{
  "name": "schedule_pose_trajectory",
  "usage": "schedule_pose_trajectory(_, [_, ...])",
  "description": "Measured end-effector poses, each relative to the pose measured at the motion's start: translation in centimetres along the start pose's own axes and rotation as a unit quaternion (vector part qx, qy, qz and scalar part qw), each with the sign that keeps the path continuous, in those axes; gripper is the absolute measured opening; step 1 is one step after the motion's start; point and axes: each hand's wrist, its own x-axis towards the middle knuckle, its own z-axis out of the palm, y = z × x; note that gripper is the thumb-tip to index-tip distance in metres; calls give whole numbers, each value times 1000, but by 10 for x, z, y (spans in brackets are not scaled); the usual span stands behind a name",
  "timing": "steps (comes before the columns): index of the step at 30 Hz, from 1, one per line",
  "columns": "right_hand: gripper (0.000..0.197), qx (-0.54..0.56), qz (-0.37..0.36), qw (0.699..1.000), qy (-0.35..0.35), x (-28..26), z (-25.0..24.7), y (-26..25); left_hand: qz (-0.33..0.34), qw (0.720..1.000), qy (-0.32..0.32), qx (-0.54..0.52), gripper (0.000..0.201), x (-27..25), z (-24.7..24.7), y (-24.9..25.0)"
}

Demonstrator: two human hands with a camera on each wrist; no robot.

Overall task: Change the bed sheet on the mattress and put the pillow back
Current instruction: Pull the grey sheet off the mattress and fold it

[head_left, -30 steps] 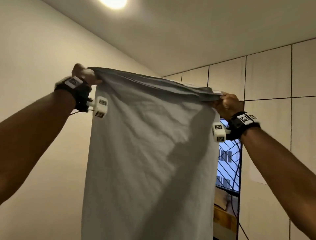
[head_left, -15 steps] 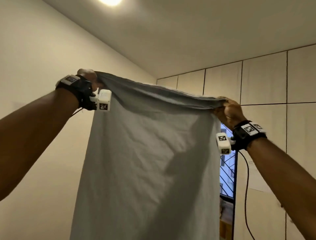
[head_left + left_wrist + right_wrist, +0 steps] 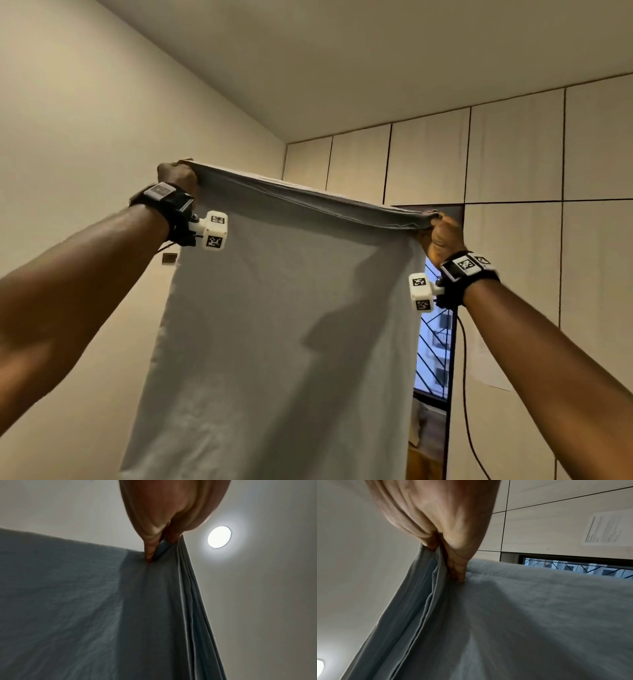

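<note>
The grey bed sheet (image 3: 281,329) hangs in the air in front of the person, folded over along its top edge and falling straight down past the 6 o'clock border of the head view. Its top edge runs slightly downhill from 10 o'clock toward 3 o'clock, stretched between both raised hands. Several layers of fabric are stacked at each side edge, seen as parallel folds in both wrist views.

The left hand (image 3: 178,176) grasps the upper corner of the bed sheet at about 10 o'clock of the head view, fingers curled over the edge; in the left wrist view the fingers (image 3: 150,550) pinch the cloth between them. The right hand (image 3: 443,236) grasps the other upper corner at about 3 o'clock, a little lower than the left; in the right wrist view its fingertips (image 3: 456,573) press into the gathered layers. Both forearms reach up and forward, each wrist carrying a black strap with a white marker block (image 3: 214,230).

Behind the sheet, a plain wall (image 3: 85,137) fills the 9 o'clock side. At 3 o'clock stands a panelled wall (image 3: 513,154) with dark seams, a sheet of paper (image 3: 606,531) stuck on it. A window (image 3: 433,356) with a diagonal grille shows just right of the sheet's edge, at about 4 o'clock. A round ceiling lamp (image 3: 219,536) glows in the left wrist view at 2 o'clock.
</note>
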Motion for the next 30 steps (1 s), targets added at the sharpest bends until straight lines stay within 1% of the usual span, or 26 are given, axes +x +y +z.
schedule_pose_trajectory(1, [36,6,-7,1000,-3,6,-2,1,-2,1000,-5,-9,51,-4,7,1])
schedule_pose_trajectory(4, [36,18,-29,999,-3,13,-7,-3,44,996,21,-81,40,-21,28,5])
schedule_pose_trajectory(6, [35,28,-37,999,6,9,-11,-12,42,991,14,-128,40,-24,33,3])
schedule_pose_trajectory(8, [35,27,-42,999,12,-4,-14,-23,53,987,-2,-149,38,-34,30,3])
schedule_pose_trajectory(10, [35,39,-51,998,12,-25,-15,-37,76,990,-15,-122,33,-52,18,12])
schedule_pose_trajectory(11, [35,47,-53,997,8,-37,-14,-45,81,991,-12,-110,31,-54,10,17])
schedule_pose_trajectory(12, [35,53,-56,997,7,-57,-14,-53,77,991,-22,-109,29,-60,-3,23])
schedule_pose_trajectory(13, [34,58,-61,996,-2,-74,-12,-62,73,992,-41,-93,30,-57,-14,25])
schedule_pose_trajectory(14, [31,59,-65,996,-8,-93,-10,-72,70,993,-61,-73,39,-48,-25,23])
schedule_pose_trajectory(15, [27,56,-67,996,-10,-120,-8,-81,58,994,-70,-56,48,-55,-45,19])
schedule_pose_trajectory(16, [25,45,-69,997,-8,-142,-7,-91,58,994,-66,-61,48,-71,-64,23])
schedule_pose_trajectory(17, [25,42,-66,997,-4,-172,-8,-98,61,993,-58,-79,39,-84,-90,19])
schedule_pose_trajectory(18, [26,30,-66,997,-2,-199,-11,-106,67,990,-58,-112,31,-110,-109,23])
schedule_pose_trajectory(19, [26,28,-63,998,-1,-228,-14,-111,54,988,-70,-129,31,-155,-134,41])
schedule_pose_trajectory(21, [24,5,-52,999,-5,-298,-16,-117,23,987,-90,-134,32,-222,-183,56])
schedule_pose_trajectory(24, [20,-34,-22,999,4,-404,-21,-122,6,985,-93,-142,31,-318,-262,50])
schedule_pose_trajectory(26, [23,-62,3,997,35,-477,-25,-122,-1,989,-92,-116,28,-383,-315,47])
schedule_pose_trajectory(29, [27,-89,37,992,84,-585,-39,-121,5,996,-84,-31,21,-460,-399,21])
schedule_pose_trajectory(30, [30,-105,51,988,101,-621,-47,-117,15,996,-84,16,20,-485,-430,9])
